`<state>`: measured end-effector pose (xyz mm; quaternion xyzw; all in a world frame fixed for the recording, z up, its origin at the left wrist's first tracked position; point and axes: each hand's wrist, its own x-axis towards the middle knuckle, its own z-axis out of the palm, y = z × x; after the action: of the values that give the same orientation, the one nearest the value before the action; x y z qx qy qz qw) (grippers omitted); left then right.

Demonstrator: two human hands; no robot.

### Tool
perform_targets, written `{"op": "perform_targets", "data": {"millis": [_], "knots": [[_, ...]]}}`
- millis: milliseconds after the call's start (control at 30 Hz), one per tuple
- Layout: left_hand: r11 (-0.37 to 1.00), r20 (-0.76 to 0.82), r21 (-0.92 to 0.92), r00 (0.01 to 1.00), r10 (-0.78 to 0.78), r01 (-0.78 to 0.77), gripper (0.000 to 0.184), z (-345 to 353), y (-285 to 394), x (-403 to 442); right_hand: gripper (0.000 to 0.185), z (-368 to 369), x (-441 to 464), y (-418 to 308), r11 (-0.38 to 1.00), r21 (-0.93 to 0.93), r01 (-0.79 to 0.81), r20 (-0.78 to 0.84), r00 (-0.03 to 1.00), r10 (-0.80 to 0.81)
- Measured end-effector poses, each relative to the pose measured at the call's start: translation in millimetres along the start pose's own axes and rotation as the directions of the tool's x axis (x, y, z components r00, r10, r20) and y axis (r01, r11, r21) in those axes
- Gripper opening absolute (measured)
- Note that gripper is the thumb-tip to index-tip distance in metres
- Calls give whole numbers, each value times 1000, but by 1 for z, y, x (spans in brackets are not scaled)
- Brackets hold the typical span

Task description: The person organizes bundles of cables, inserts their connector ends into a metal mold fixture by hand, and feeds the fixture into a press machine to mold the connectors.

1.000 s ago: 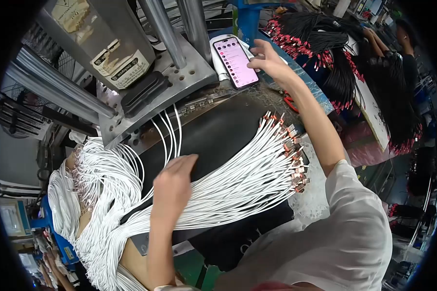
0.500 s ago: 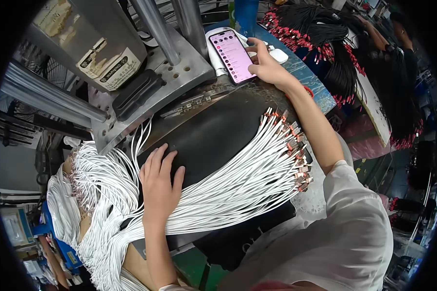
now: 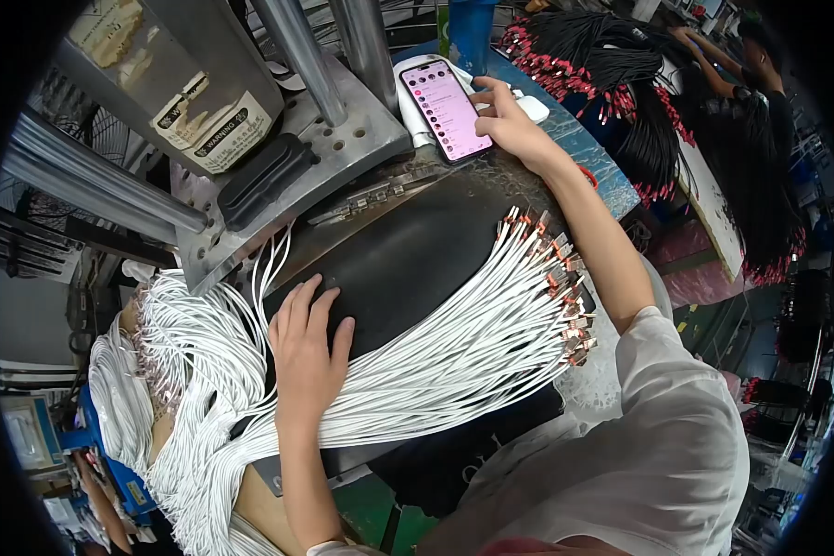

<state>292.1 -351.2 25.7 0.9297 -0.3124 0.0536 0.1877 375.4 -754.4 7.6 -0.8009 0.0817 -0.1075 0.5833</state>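
Black-edged smartphone with a lit pink screen [image 3: 445, 107], just beyond the flat black mat [image 3: 408, 264] and beside the grey steel press plate [image 3: 366, 139]. At its right edge, the right hand [image 3: 511, 122], loosely parted, thumb by the screen, contact impossible to confirm. Nearer, slim white cables with metal connectors [image 3: 445, 366], fanned across the mat. Along their upper edge, the left hand [image 3: 308, 357], bent a second ago, now spread flat, grasping nothing visible; cable handling apparently paused. Farther right, heaped black cables with red ends [image 3: 593, 56].
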Motion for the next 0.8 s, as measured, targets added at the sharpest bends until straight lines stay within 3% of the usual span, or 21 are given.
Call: {"op": "perform_targets", "data": {"millis": [333, 800], "knots": [[1000, 8, 7, 1000, -9, 9, 37, 1, -1, 0, 92, -8, -4, 2, 995, -61, 78, 133, 989, -69], [1000, 31, 8, 999, -16, 15, 39, -2, 0, 0, 79, 0, 1, 6, 999, -21, 50, -30, 998, -50]]}}
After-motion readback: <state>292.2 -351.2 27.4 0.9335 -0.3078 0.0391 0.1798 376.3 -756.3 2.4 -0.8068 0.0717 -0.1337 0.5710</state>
